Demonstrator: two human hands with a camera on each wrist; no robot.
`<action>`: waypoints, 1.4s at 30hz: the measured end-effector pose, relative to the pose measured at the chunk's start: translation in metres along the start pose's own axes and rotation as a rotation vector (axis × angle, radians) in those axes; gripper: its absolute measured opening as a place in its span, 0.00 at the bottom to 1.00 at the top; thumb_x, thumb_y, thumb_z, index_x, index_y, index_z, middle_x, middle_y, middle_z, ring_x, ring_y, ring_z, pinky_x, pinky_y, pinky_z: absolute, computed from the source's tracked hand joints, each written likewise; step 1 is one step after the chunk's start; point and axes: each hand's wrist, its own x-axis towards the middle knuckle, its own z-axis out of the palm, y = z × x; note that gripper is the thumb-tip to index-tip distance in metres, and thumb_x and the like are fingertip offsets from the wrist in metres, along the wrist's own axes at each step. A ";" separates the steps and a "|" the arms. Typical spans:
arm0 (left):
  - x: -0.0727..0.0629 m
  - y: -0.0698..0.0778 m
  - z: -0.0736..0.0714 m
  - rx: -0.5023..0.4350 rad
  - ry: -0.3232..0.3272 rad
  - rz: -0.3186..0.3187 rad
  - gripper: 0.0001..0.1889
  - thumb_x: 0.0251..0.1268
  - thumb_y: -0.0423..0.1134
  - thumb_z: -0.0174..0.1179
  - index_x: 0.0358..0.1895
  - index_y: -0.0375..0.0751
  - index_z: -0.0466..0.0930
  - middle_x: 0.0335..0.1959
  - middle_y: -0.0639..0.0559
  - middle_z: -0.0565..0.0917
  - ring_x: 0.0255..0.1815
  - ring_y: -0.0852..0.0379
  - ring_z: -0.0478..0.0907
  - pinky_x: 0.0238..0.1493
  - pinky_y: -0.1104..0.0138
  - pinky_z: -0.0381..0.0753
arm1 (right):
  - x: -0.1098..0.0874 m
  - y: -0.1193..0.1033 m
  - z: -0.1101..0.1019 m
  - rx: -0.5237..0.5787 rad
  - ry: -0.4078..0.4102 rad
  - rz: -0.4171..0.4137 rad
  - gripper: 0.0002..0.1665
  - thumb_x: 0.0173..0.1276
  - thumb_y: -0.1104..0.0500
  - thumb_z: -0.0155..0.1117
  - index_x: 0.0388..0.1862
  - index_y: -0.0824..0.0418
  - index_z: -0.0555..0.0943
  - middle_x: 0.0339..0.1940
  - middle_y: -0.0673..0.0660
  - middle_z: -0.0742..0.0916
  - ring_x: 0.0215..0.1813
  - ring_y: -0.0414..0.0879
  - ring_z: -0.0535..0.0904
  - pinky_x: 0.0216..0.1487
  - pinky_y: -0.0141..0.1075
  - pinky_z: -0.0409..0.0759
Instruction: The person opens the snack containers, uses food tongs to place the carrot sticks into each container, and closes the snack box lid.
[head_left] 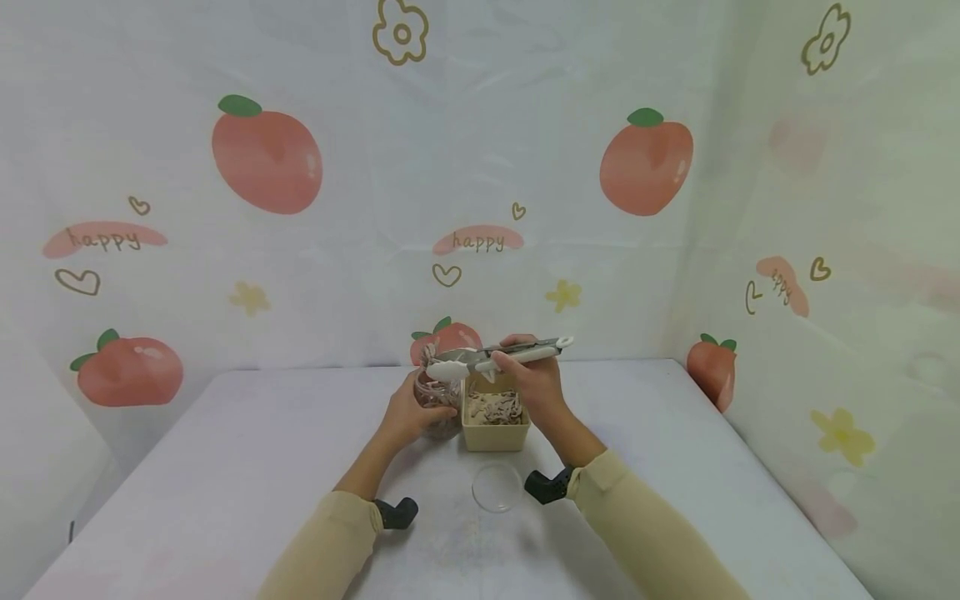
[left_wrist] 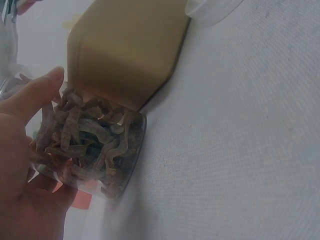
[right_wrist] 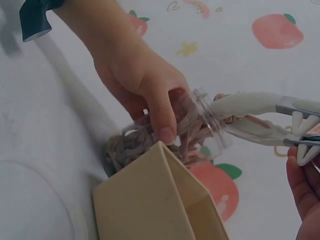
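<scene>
1. Forward stretched the left hand (head_left: 405, 414), curled round a clear jar (head_left: 442, 429) of wrinkled strips (left_wrist: 92, 132).
2. The right hand (head_left: 532, 379) gripped white tongs (head_left: 448, 371) at the jar's mouth.
3. A smooth beige box (head_left: 495, 439) stood beside the jar.

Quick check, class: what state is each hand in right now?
Left hand: closed around the clear jar.
Right hand: holding the tongs.

Here we are in a draped booth, looks like a recording set: white sheet (head_left: 480, 150) rising behind the bench (head_left: 300, 500), side sheet (head_left: 885, 350) closing off its right, printed fruit (head_left: 267, 162) and "happy" (head_left: 478, 242) everywhere, black wrist mounts (head_left: 395, 513) over the bench.
</scene>
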 end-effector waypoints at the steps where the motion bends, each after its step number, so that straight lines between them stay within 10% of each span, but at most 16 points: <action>1: 0.000 0.000 0.000 0.001 0.001 0.001 0.52 0.44 0.48 0.79 0.72 0.37 0.57 0.64 0.39 0.72 0.67 0.40 0.66 0.65 0.47 0.64 | 0.000 0.001 -0.001 -0.003 -0.006 0.005 0.16 0.62 0.67 0.70 0.47 0.71 0.79 0.40 0.56 0.84 0.40 0.43 0.81 0.41 0.33 0.79; 27: 0.000 0.000 0.000 -0.016 -0.005 -0.006 0.51 0.46 0.46 0.78 0.72 0.38 0.57 0.63 0.39 0.72 0.65 0.41 0.68 0.64 0.48 0.67 | -0.009 -0.032 -0.006 -0.067 -0.094 -0.030 0.17 0.62 0.71 0.67 0.48 0.79 0.76 0.45 0.69 0.84 0.43 0.41 0.81 0.46 0.31 0.78; 42: -0.001 0.001 0.000 -0.008 0.006 0.010 0.49 0.46 0.45 0.78 0.72 0.41 0.58 0.59 0.40 0.74 0.60 0.44 0.70 0.62 0.48 0.67 | 0.002 -0.008 -0.015 -0.030 -0.089 -0.082 0.17 0.62 0.69 0.69 0.48 0.75 0.77 0.47 0.71 0.83 0.46 0.44 0.82 0.47 0.33 0.79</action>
